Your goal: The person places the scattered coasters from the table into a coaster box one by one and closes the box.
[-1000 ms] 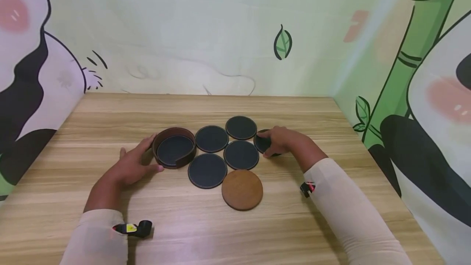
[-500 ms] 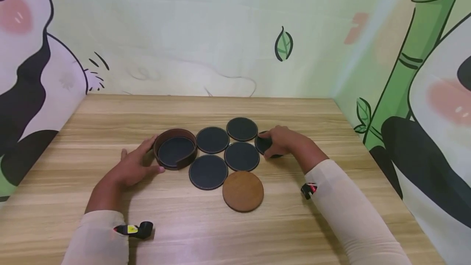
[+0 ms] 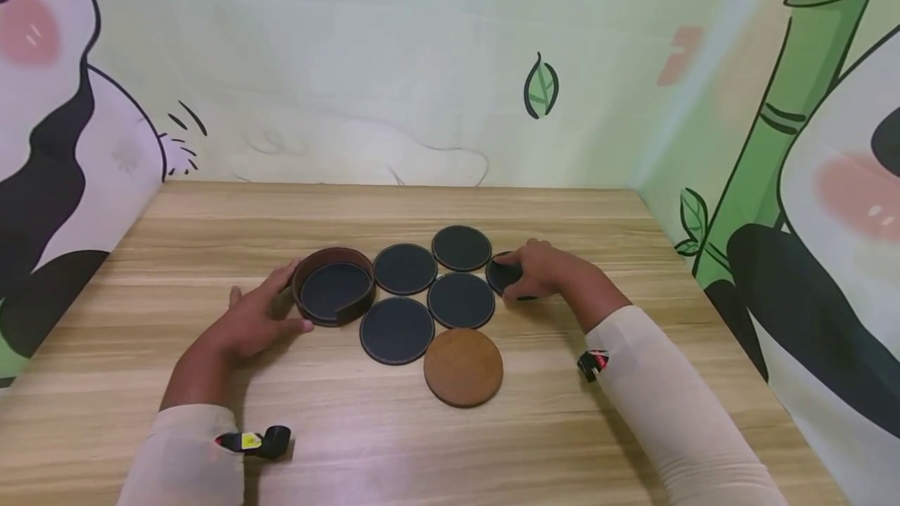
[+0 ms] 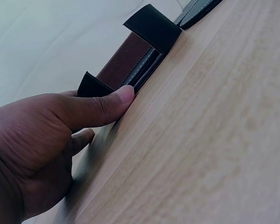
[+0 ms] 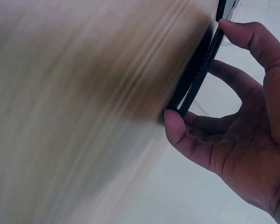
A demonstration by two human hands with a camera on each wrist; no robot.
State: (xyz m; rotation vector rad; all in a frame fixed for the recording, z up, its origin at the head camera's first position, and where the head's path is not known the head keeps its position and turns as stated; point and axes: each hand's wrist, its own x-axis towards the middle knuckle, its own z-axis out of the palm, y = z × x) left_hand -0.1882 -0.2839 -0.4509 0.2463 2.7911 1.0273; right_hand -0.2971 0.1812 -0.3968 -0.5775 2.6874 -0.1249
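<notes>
- The left hand (image 3: 253,322) cups the left side of the brown-lined coaster holder (image 3: 358,306), thumb and fingers against its wall; an inner black coaster (image 3: 333,290) lies inside, just right of those fingers.
- The right hand (image 3: 540,268) grips the outer black coaster (image 3: 498,278) by its edge, between thumb and fingers.
- Four stitched black coasters (image 3: 460,301) lie between both hands' fingertips.
- The brown coaster (image 3: 463,368) lies nearer the person than the right fingertips.

We can read no text; the yellow label (image 3: 251,441) on the left wrist camera (image 3: 277,441), near seven o'clock in the head view, is too small.
</notes>
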